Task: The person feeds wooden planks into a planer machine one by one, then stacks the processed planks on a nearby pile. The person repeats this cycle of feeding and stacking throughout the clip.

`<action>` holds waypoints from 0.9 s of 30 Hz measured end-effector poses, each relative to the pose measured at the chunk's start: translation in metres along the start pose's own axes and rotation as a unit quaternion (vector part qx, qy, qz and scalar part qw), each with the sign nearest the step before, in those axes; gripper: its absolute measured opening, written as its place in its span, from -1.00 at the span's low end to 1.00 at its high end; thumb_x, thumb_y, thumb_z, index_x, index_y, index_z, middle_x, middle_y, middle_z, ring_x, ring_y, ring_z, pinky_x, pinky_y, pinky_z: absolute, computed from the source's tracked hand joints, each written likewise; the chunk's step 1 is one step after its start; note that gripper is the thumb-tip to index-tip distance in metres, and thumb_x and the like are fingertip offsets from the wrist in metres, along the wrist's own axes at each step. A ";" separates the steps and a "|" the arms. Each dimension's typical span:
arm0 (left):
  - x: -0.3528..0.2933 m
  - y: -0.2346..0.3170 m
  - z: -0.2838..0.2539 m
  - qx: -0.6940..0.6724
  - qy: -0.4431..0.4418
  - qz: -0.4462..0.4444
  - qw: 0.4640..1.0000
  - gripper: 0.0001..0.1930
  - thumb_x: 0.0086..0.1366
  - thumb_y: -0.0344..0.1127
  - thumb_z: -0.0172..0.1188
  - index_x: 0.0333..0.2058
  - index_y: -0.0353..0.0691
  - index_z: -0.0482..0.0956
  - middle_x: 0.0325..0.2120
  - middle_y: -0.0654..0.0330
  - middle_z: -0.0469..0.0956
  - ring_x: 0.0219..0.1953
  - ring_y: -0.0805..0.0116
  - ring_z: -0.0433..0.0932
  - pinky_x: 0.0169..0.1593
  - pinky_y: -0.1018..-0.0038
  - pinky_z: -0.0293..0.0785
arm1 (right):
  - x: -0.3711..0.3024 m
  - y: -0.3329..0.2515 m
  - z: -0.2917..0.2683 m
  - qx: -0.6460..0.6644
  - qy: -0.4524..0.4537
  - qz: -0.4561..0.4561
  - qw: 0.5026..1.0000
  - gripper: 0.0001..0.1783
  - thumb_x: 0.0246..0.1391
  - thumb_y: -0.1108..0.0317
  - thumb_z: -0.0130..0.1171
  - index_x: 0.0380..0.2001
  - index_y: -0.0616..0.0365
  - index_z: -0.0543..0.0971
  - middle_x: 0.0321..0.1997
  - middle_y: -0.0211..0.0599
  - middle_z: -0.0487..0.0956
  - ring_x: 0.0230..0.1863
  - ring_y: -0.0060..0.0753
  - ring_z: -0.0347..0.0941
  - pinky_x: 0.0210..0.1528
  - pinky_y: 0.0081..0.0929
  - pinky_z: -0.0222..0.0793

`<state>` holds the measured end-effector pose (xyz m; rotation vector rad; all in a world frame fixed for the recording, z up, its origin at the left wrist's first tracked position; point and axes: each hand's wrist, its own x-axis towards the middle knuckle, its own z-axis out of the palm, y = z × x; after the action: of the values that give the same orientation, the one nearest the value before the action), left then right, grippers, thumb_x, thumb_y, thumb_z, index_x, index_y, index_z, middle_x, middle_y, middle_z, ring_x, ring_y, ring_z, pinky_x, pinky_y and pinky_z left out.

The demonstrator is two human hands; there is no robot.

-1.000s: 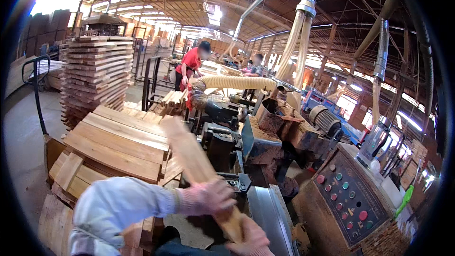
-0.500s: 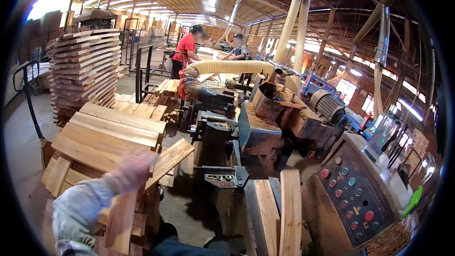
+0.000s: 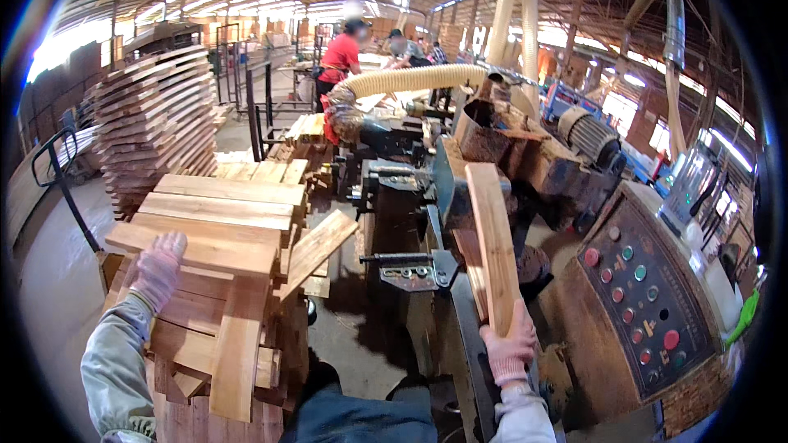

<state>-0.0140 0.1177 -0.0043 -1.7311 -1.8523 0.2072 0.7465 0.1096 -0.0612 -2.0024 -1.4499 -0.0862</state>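
My left hand [image 3: 158, 269], in a pale pinkish work glove, lies with its fingers stretched out over the near left part of a wide wooden board [image 3: 222, 248] on top of a stack. My right hand [image 3: 509, 343], gloved alike, is closed round the near end of a long wooden strip [image 3: 491, 238]. This strip slants up and away from me, its far end beside the dusty blue machine housing [image 3: 455, 180]. Under it, a second reddish wooden strip [image 3: 470, 267] lies along the machine bed. The right palm and part of the grip are hidden.
A control panel [image 3: 648, 303] with coloured buttons stands at right. Loose boards [image 3: 318, 253] jut from the stack towards a metal bracket [image 3: 410, 269]. A tall plank pile [image 3: 152, 123] and a cart handle [image 3: 61, 172] are at left. Two people work beyond the hose [image 3: 419, 78].
My left hand has moved left and away over the stack, onto the wide board. My right hand has come into view holding a wooden strip, whose far end now reaches higher.
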 end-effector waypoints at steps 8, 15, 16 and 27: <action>0.075 0.021 -0.009 0.036 -0.171 0.007 0.985 -0.25 0.50 -0.22 0.09 0.61 -0.11 0.11 0.62 0.12 0.20 0.64 -0.01 0.14 0.67 -0.05 -0.05 | -0.182 0.056 -0.125 -0.144 -0.065 -0.109 0.981 -0.17 -0.06 0.03 0.61 0.27 0.17 0.62 0.14 0.07 0.71 0.10 0.24 0.64 0.18 0.19 0.58; 0.066 0.029 0.001 -0.054 -0.043 0.011 0.998 -0.09 0.25 -0.27 0.36 0.57 -0.12 0.21 0.57 0.03 0.27 0.62 -0.05 0.18 0.67 0.04 -0.01 | -0.122 0.053 -0.101 -0.127 -0.134 -0.225 0.957 -0.48 0.25 0.24 0.32 0.24 0.19 0.66 0.22 0.05 0.66 0.27 0.13 0.56 0.37 0.08 0.45; 0.058 0.026 0.002 -0.058 -0.024 0.004 0.998 -0.09 0.23 -0.27 0.38 0.56 -0.12 0.24 0.56 0.01 0.27 0.61 -0.05 0.19 0.67 0.04 0.00 | -0.100 0.055 -0.087 -0.134 -0.130 -0.247 0.951 -0.38 0.20 0.22 0.39 0.29 0.21 0.62 0.26 0.06 0.64 0.30 0.15 0.54 0.38 0.05 0.45; 0.083 0.144 -0.094 -0.032 0.185 0.267 0.945 -0.47 0.37 -0.22 0.23 0.31 -0.15 0.52 0.36 -0.05 0.54 0.41 -0.07 0.52 0.52 0.01 0.37 | 0.078 -0.007 0.091 0.070 -0.133 -0.238 0.960 -0.20 0.12 0.20 0.44 0.42 0.18 0.49 0.45 0.07 0.51 0.42 0.29 0.42 0.51 -0.02 0.33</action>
<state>0.1592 0.1912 0.0270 -2.1195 -1.1119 0.0241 0.7419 0.2240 -0.0967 -1.5580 -2.0289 0.0821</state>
